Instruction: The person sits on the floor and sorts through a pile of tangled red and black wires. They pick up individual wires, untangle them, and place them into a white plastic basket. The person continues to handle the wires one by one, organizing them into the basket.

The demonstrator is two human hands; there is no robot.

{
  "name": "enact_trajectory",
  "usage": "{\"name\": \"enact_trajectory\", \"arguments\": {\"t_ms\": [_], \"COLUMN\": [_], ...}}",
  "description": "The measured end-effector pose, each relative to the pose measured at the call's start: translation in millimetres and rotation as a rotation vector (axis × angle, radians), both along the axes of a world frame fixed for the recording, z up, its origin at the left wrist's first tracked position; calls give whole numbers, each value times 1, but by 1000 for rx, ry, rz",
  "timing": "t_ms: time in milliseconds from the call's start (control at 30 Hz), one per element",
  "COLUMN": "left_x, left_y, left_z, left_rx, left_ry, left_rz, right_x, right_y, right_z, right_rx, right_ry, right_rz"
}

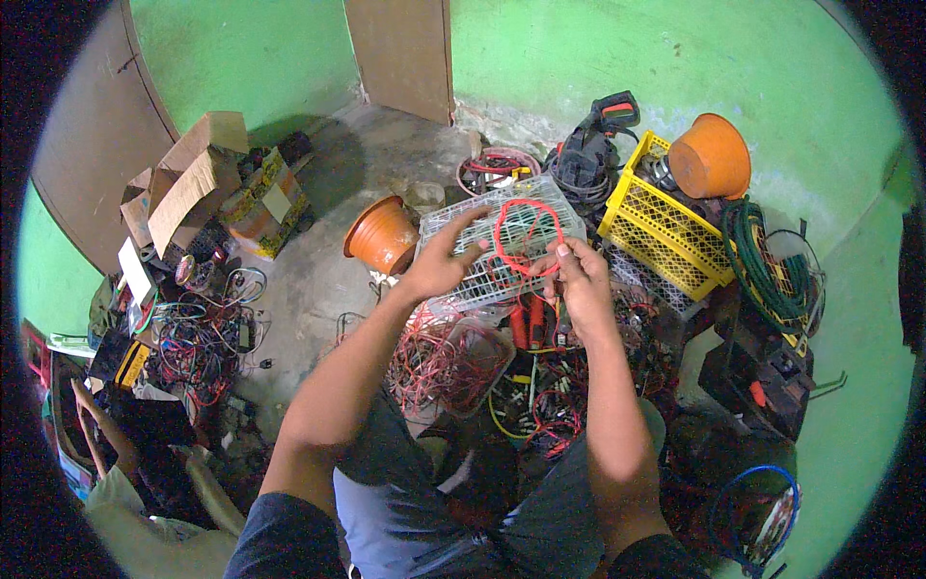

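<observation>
My right hand (579, 279) is closed on a coiled red wire (532, 203), pinching the loop at its lower right. To the left of the loop, my left hand (448, 260) has its fingers apart and holds nothing that I can make out. Both hands are above a pale plastic crate (477, 293) with a grid of slats. Closer to my legs lies a tangle of thin red wires (419, 362) beside a clear plastic container (481, 362). Red-handled tools (535, 318), partly hidden, lie below my right hand.
An orange pot (387, 235) lies tipped left of the crate. At right are a yellow crate (665, 231), another orange pot (712, 155) and a coiled green hose (770, 268). Cardboard boxes (195, 188) and a cable heap (195, 333) are left; another person's arm (116, 434) shows lower left.
</observation>
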State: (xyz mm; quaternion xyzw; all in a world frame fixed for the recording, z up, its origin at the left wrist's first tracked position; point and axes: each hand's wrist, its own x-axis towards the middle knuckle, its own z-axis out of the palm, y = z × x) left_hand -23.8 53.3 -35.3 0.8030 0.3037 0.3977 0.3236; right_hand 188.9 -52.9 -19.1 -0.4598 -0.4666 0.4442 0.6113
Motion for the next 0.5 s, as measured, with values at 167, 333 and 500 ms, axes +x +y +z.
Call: {"name": "enact_trajectory", "arguments": {"t_ms": [167,333,500], "left_x": [16,19,20], "left_y": [-20,-19,-26], "left_z": [20,22,27], "left_rx": [-291,-456,-451], "left_ry": [-101,-23,-17], "left_rz": [-448,-566,-597], "right_x": [-5,-4,1], "right_y": [-5,-8,-6], "right_z": [3,7,3], "right_rx": [-20,-34,-16], "right_ry": [131,231,253], "right_rz": [88,112,98]}}
